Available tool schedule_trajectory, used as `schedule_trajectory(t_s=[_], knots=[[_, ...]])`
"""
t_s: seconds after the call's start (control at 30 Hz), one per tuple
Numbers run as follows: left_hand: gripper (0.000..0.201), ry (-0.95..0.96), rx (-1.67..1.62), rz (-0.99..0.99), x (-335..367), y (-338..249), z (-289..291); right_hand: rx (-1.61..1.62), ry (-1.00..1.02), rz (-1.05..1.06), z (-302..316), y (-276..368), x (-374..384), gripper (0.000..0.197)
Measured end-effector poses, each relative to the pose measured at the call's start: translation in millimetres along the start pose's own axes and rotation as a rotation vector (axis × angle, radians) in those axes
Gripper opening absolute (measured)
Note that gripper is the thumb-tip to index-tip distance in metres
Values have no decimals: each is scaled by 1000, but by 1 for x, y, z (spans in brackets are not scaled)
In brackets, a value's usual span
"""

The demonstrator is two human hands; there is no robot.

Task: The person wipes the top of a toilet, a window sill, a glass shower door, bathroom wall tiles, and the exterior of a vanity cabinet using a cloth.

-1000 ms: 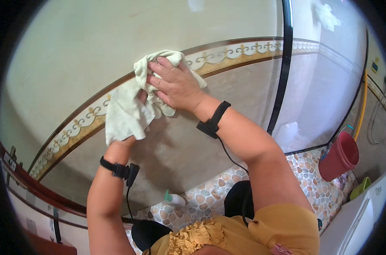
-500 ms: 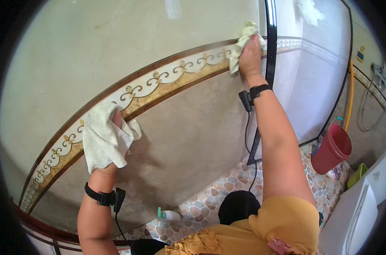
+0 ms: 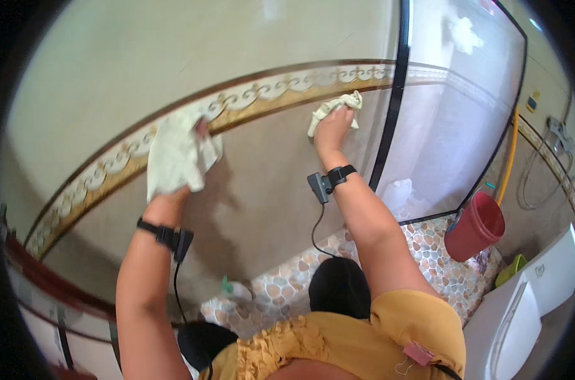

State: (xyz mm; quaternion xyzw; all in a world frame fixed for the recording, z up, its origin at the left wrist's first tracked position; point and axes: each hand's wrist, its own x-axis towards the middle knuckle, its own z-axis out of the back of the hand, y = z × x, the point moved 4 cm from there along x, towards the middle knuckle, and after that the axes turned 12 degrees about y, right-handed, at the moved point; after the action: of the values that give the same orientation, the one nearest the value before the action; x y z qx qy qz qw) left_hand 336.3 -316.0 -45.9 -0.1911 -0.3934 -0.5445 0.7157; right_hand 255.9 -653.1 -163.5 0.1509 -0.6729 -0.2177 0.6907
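A pale cloth (image 3: 173, 155) drapes over my left hand (image 3: 200, 130), hiding most of it; a bit of skin shows at the cloth's edge. Hand and cloth are at the patterned tile border (image 3: 268, 88) on the wall, over its left part. Farther right, my right hand (image 3: 333, 132) is closed round a second, bunched pale cloth (image 3: 347, 101), just below the border against the grey lower wall (image 3: 268, 171). Black straps with small dark devices circle both wrists, a cable running down from each.
To the right of the wall stands a dark-framed glass panel (image 3: 392, 114). A red bucket (image 3: 474, 231), a green container (image 3: 510, 271) and a white toilet (image 3: 512, 329) are at the right. A white bottle with a green top (image 3: 236, 291) lies on the pebble-patterned floor (image 3: 287, 278).
My right hand has come down and left with its cloth, from the border beside the glass frame to below the border. My left hand and cloth have shifted slightly up and right.
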Motion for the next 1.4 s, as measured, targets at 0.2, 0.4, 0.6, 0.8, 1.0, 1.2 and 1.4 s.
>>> schedule_trajectory(t_s=[0.2, 0.4, 0.6, 0.8, 1.0, 1.2, 1.4], knots=[[18, 24, -48, 39, -56, -2, -16, 79, 448, 98, -5, 127, -84, 37], [24, 322, -1042, 829, -199, -18, -17, 1364, 1260, -569, 16, 181, -134, 32], [25, 128, -1673, 1258, -311, -21, 39, 1359, 1542, -549, 21, 247, -193, 31], [29, -38, -1915, 1187, -376, -14, 27, 1064, 1979, -480, 25, 294, -303, 31], [21, -286, -1931, 1322, -425, 1, 6, 778, 2122, -4, 20, 341, -352, 32], [24, -430, -2003, 1284, -431, 18, 13, 558, 2082, 536, 3, 394, -341, 34], [22, -304, -1844, 1344, -439, 18, 30, 513, 2248, 486, 6, 410, -344, 26]])
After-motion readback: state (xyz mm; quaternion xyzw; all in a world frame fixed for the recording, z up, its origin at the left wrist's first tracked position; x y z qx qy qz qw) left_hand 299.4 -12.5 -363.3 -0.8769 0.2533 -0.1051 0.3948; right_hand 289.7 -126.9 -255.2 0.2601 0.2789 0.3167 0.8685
